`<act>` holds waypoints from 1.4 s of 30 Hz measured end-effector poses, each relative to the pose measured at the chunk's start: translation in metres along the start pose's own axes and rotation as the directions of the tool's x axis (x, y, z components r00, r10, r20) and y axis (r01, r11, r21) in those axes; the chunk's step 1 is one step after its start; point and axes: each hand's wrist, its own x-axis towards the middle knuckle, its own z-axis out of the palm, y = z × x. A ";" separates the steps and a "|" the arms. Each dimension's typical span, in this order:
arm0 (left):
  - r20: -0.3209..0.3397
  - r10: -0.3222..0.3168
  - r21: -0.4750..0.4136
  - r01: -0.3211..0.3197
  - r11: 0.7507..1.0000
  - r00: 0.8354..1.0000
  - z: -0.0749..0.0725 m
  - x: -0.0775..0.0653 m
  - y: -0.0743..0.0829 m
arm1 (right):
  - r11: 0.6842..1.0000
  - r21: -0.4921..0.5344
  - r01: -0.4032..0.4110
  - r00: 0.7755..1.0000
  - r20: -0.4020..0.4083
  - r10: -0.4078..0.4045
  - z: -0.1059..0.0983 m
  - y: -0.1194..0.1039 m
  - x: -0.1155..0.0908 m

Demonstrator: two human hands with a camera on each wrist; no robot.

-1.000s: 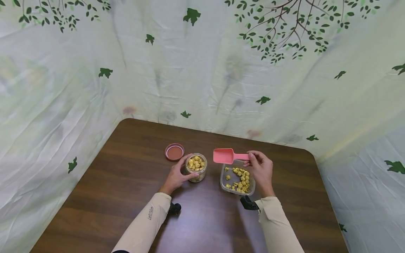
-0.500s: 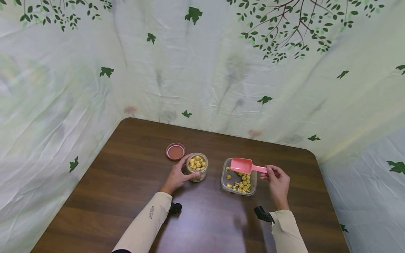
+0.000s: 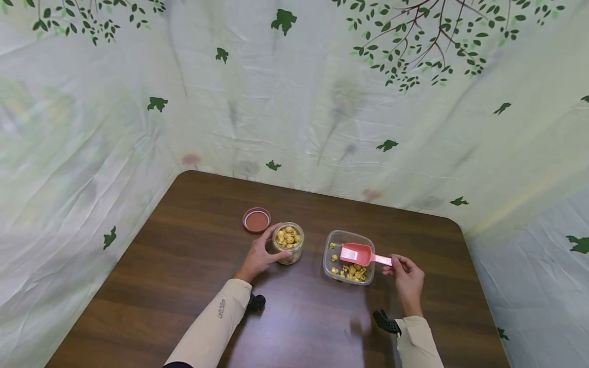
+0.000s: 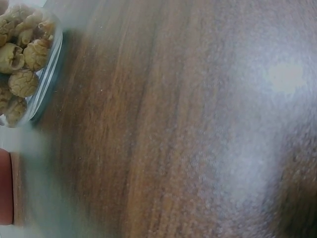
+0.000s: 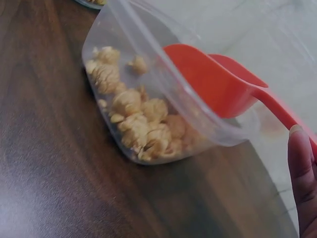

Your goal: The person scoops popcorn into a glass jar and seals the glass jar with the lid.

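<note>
My left hand (image 3: 257,257) grips a clear jar (image 3: 296,252) of caramel popcorn (image 3: 288,235), thumb and fingers round its side. Part of the jar's glass wall (image 4: 45,87) shows at the upper left of the left wrist view. With its fingertips my right hand (image 3: 407,284) pinches the handle of a pink scoop (image 3: 358,254). The scoop's bowl overlaps a clear plastic container (image 3: 325,259) in the head view. Several popcorn pieces (image 5: 143,121) lie in that container, mostly toward its near side. In the right wrist view the scoop's bowl (image 5: 223,89) sits at the container's rim, apart from them.
A reddish-brown jar lid (image 3: 256,220) rests upside down behind and left of the jar. Everything stands on a dark wooden table (image 3: 193,230). A leaf-patterned cloth (image 3: 313,102) hangs behind the table's far edge.
The right hand has carried the scoop rightward and toward the person, from above the container's far edge to over its middle, now lower. The left hand stays on the jar.
</note>
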 end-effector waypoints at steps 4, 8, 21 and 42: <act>-0.002 0.006 0.001 -0.006 1.000 1.000 0.000 0.000 0.000 | 0.995 -0.081 -0.062 0.997 -0.047 0.058 0.003 -0.003 -0.002; -0.004 0.006 0.007 -0.006 1.000 1.000 0.000 0.000 -0.001 | 0.982 -0.142 -0.129 0.990 -0.076 0.119 0.007 -0.005 -0.004; -0.012 0.001 0.000 -0.001 1.000 1.000 0.000 0.001 -0.001 | 0.918 -0.343 -0.199 0.978 -0.127 0.164 0.018 0.000 -0.005; -0.007 -0.010 -0.020 0.010 1.000 1.000 0.001 0.001 0.002 | 0.892 -0.396 -0.218 0.976 -0.112 0.189 0.023 0.005 -0.004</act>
